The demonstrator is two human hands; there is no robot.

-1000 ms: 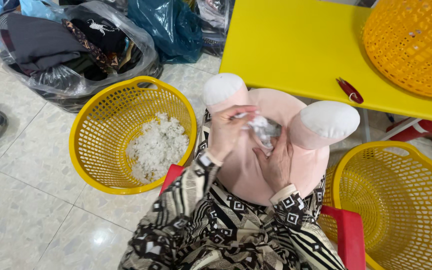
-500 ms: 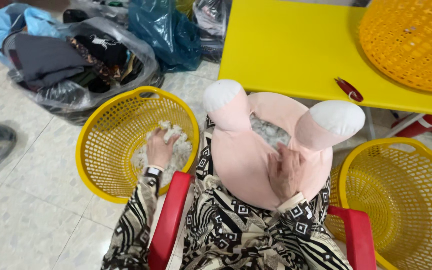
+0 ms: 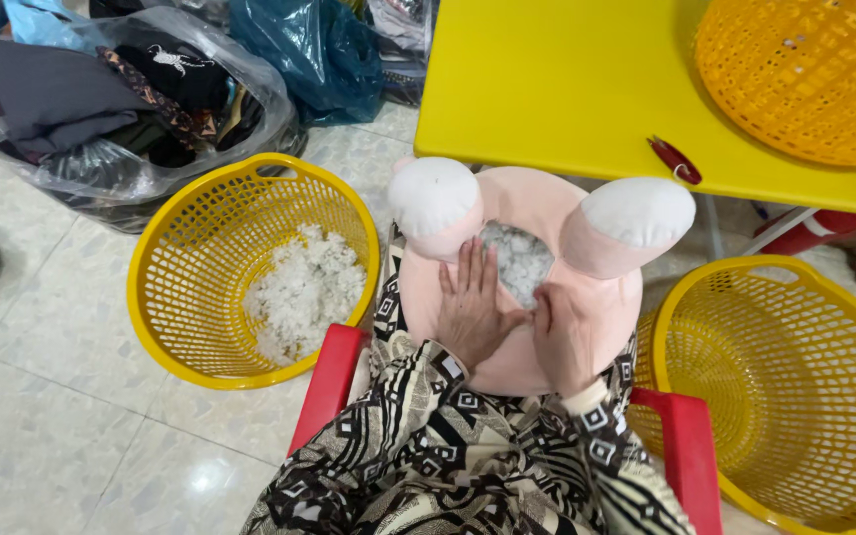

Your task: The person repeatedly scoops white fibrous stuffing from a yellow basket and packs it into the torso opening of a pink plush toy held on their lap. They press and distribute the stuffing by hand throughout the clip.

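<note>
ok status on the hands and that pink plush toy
Left hand and right hand flat on pink plush toy, grasping nothing. White stuffing exposed. Nothing in the way.

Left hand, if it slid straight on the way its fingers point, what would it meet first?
The left hand lies flat on the pink toy, fingers pointing up the picture. Going on, it would probably first meet the toy's white-tipped ear, with the white stuffing just beside that line.

You've got a yellow table [image 3: 557, 99] with an orange basket [image 3: 804, 74] upside down at its far right corner, a small red tool [image 3: 674, 160] near the front edge, and clothes bags [image 3: 121, 109] on the floor.
</note>
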